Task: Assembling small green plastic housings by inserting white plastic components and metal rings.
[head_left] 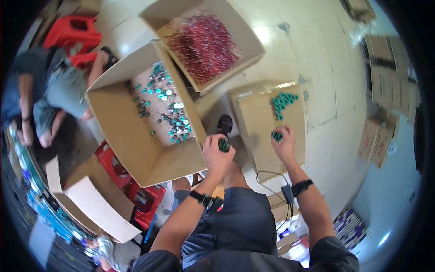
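My left hand (218, 154) is closed round a clump of small green ring-shaped pieces (223, 145), beside the right wall of a big open carton (131, 136). Loose green and silvery pieces (174, 118) lie scattered on that carton's bottom. Over the near part of a closed cardboard box (253, 118), my right hand (284, 143) grips a second small bunch of green rings (277, 135). A group of the same green rings (284, 102) lies on the box top, beyond my right hand. My fingers partly hide both handfuls.
Behind stands another open carton (248, 43) full of small red pieces (206, 45). Red plastic stools (115, 167) stand by the big carton. At the left another person (59, 90) sits. A dark cable (267, 172) hangs by my right wrist. Cartons (385, 86) line the right wall.
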Available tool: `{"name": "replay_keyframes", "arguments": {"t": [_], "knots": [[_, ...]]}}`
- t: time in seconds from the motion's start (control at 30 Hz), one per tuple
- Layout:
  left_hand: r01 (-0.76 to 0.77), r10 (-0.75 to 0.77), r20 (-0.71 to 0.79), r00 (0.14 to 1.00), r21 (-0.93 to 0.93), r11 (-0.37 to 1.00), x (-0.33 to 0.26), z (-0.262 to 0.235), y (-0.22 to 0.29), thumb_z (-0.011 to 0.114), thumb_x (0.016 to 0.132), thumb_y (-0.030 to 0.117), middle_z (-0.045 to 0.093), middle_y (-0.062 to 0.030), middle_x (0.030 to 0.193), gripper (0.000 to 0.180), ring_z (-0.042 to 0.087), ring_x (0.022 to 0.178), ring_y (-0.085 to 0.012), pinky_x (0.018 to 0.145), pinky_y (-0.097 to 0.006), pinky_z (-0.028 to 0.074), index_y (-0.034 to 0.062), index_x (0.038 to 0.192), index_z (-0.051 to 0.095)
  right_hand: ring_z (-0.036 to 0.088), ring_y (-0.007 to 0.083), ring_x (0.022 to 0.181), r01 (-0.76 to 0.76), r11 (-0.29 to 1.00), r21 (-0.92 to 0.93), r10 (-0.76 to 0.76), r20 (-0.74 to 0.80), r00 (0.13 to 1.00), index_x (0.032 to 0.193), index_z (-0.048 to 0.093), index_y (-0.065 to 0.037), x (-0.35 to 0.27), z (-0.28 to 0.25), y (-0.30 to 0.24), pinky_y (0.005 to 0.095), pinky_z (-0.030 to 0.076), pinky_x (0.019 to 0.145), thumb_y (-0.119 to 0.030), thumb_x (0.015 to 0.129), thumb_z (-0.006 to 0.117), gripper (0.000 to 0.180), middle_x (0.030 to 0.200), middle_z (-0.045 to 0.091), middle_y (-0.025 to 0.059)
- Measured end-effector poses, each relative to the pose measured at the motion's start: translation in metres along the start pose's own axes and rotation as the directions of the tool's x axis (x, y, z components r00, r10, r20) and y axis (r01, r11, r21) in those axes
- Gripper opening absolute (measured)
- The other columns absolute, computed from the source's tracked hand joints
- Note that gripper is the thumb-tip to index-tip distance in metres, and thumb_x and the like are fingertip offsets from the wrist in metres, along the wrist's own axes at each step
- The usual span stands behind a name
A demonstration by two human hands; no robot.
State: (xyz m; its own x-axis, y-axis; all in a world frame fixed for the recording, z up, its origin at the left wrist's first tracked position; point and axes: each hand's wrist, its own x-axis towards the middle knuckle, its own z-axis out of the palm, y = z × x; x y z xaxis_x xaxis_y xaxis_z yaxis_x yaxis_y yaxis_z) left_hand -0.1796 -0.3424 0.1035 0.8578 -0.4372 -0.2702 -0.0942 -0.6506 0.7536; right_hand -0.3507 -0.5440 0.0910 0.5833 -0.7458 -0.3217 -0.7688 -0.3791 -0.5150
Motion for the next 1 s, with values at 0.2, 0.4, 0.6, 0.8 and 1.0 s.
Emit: {"name": "replay_keyframes", "arguments": {"t": [0.2, 0.4, 0.6, 0.8, 1.0], "knots": [[0.226, -0.248, -0.187, 0.951, -0.131, 0.965, -0.057, -0.178, -0.044, 0.077, 0.063, 0.007, 0.057, -0.0115, 0.092, 0.038, 0.059, 0.082, -0.0275, 0.063, -0.034, 0.05, 0.0052, 0.097, 0.058, 0.053, 0.035, 0.11, 0.14, 0.984, 0.109, -0.164, 0.267, 0.95, 0.097, 0.063, -0.009, -0.062, 0.068, -0.162, 0.0399, 0.046, 0.094, 0.0, 0.066, 0.073, 0.034, 0.114, 0.053, 0.0158], [0.297, -0.484, -0.369, 0.793, -0.459, 0.837, -0.114, -0.383, -0.071, 0.078, 0.067, 0.005, 0.056, -0.0089, 0.102, 0.039, 0.061, 0.089, -0.0191, 0.07, -0.03, 0.054, 0.0046, 0.1, 0.058, 0.055, 0.0306, 0.107, 0.359, 0.908, 0.216, -0.418, 0.434, 0.798, 0.098, 0.062, -0.008, -0.141, 0.129, -0.309, 0.0373, 0.048, 0.09, -0.001, 0.067, 0.075, 0.034, 0.115, 0.052, 0.0138], [0.176, -0.648, -0.57, 0.505, -0.667, 0.724, -0.165, -0.56, -0.146, 0.075, 0.069, 0.003, 0.056, -0.0054, 0.107, 0.042, 0.059, 0.098, -0.0139, 0.074, -0.027, 0.055, 0.0051, 0.106, 0.056, 0.056, 0.0233, 0.104, 0.195, 0.957, 0.215, -0.29, 0.676, 0.677, 0.1, 0.062, -0.009, -0.219, 0.179, -0.409, 0.034, 0.05, 0.081, -0.001, 0.066, 0.077, 0.038, 0.12, 0.049, 0.0102], [0.516, -0.745, -0.576, 0.337, -0.549, 0.658, -0.15, -0.651, -0.317, 0.08, 0.062, 0.017, 0.064, -0.0072, 0.095, 0.045, 0.062, 0.089, -0.019, 0.08, -0.032, 0.051, 0.0069, 0.101, 0.06, 0.056, 0.0231, 0.105, 0.343, 0.93, 0.133, -0.338, 0.678, 0.653, 0.101, 0.062, -0.008, -0.247, 0.209, -0.435, 0.0328, 0.049, 0.082, -0.001, 0.066, 0.078, 0.038, 0.12, 0.05, 0.0102], [0.791, -0.846, -0.51, 0.155, -0.449, 0.415, -0.145, -0.612, -0.487, 0.083, 0.057, 0.026, 0.064, -0.0141, 0.103, 0.049, 0.061, 0.097, -0.0316, 0.089, -0.039, 0.05, 0.0103, 0.098, 0.061, 0.055, 0.0227, 0.106, 0.394, 0.913, 0.103, -0.361, 0.655, 0.664, 0.102, 0.062, -0.008, -0.266, 0.205, -0.463, 0.032, 0.049, 0.081, 0.001, 0.066, 0.077, 0.04, 0.12, 0.05, 0.0107]]}}
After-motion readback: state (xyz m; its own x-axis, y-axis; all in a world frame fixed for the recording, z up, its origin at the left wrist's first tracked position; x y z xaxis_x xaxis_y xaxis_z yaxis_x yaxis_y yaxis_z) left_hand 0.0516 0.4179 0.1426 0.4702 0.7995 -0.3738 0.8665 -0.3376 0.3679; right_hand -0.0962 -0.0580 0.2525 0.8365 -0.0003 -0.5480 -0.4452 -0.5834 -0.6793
